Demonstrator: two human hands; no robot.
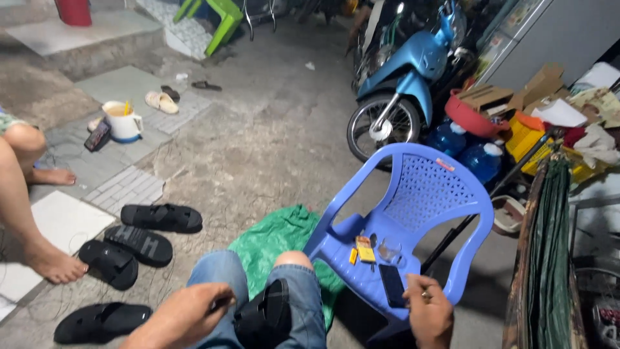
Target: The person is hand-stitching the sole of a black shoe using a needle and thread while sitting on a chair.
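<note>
Head view, my left hand [184, 317] curled on something too small to make out, black sandal [263, 317] on my lap, right hand [429, 315] loosely closed beside dark phone [392, 285] on blue chair [426, 194], wrist cut off.

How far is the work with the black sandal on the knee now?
Nothing looks finished for sure. In hand: the black sandal lies on the knee, the left hand close against it, the right hand by the blue chair. Left, perhaps: four more black sandals wait on the ground.
</note>
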